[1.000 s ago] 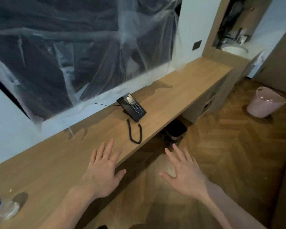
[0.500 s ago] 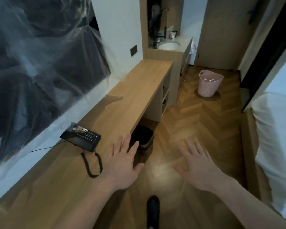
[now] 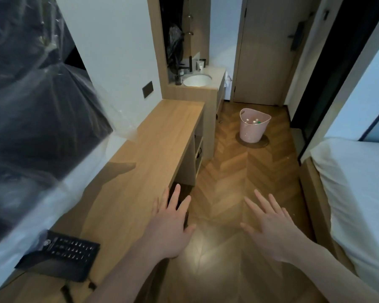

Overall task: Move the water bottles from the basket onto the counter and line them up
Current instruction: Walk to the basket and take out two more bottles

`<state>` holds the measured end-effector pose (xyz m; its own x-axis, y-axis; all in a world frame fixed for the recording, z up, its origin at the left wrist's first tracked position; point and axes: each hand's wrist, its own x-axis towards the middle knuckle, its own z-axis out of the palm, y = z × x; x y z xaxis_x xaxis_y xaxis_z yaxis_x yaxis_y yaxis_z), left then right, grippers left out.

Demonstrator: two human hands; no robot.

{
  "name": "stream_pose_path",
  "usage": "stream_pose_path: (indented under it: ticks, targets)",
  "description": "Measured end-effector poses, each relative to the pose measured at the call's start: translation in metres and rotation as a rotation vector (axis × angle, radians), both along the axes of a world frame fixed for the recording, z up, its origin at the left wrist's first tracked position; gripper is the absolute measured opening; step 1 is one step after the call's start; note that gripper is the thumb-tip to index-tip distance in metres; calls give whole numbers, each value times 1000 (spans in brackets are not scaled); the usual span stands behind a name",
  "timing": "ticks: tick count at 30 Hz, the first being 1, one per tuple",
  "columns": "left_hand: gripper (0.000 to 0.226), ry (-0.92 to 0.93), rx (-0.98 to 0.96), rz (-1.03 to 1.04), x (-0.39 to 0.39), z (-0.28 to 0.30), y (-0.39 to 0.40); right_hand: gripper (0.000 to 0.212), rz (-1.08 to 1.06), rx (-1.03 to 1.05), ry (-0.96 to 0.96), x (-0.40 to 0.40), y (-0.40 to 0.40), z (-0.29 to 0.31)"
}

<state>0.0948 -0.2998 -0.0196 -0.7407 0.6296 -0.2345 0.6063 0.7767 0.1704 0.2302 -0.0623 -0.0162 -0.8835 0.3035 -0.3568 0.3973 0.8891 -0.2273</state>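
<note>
Both hands empty, fingers spread, palms down, lower middle of frame. Left hand (image 3: 170, 224) over the front edge of the wooden counter (image 3: 153, 145); right hand (image 3: 271, 228) over the herringbone floor (image 3: 232, 171). Black phone (image 3: 61, 254) on counter, lower left. Pink basket (image 3: 253, 125) on floor at upper centre, well apart from hands, bottle caps (image 3: 255, 121) visible inside. Sink (image 3: 197, 80) beyond counter's far end. White bed (image 3: 359, 182) at right edge. Plastic-covered dark panel (image 3: 31, 106) upper left.

A hotel room: bed (image 3: 357, 193), desk phone (image 3: 59, 259), washbasin (image 3: 197, 80) by the door (image 3: 265, 51).
</note>
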Motion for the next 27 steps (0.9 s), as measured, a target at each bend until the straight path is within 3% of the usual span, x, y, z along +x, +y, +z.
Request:
stream_pose_path:
  ticks: [14, 27]
  targets:
    - [77, -3, -59, -234, -118, -11, 206, 77, -197, -21, 41, -72, 179, -29]
    - [78, 38, 11, -117, -225, -19, 417, 79, -166, -18, 49, -189, 406, -17]
